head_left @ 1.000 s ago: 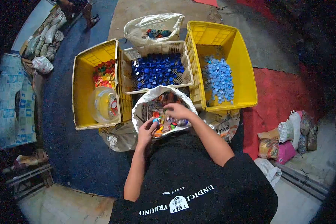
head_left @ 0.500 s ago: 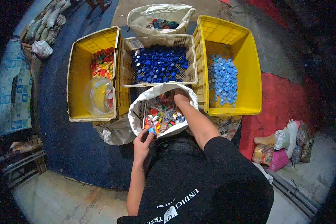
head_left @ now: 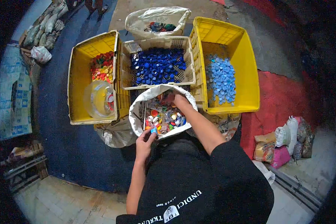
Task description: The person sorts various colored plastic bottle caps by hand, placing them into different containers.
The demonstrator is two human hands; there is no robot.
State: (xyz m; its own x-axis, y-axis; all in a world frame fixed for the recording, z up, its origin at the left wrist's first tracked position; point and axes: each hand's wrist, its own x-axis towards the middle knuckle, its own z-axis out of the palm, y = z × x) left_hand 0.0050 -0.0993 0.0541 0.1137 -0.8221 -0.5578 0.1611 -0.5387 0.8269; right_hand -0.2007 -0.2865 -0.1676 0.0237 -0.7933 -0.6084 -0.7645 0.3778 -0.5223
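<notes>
A white sack point(head_left: 137, 126) stands open in front of my body, filled with mixed caps and plastic bits point(head_left: 161, 118). At its near left rim my left hand point(head_left: 145, 141) pinches a light blue cap point(head_left: 154, 130) between thumb and fingers. My right hand point(head_left: 171, 98) reaches into the far right part of the sack; its fingers are dark and blurred among the pieces, so what they touch is hidden. Just beyond the sack is a white crate point(head_left: 193, 71) of dark blue caps point(head_left: 156, 63).
A yellow bin point(head_left: 78, 82) at left holds red and yellow caps and a clear round container point(head_left: 99, 100). Light blue caps point(head_left: 222, 78) lie in the right yellow bin point(head_left: 248, 74). Behind the crate stands another white sack point(head_left: 136, 20). Filled bags point(head_left: 282, 136) sit at right. A person's legs point(head_left: 95, 5) show at top left.
My right hand has drawn slightly back and left inside the sack, and more of it shows. The view has shifted a little. My left hand still pinches the light blue cap.
</notes>
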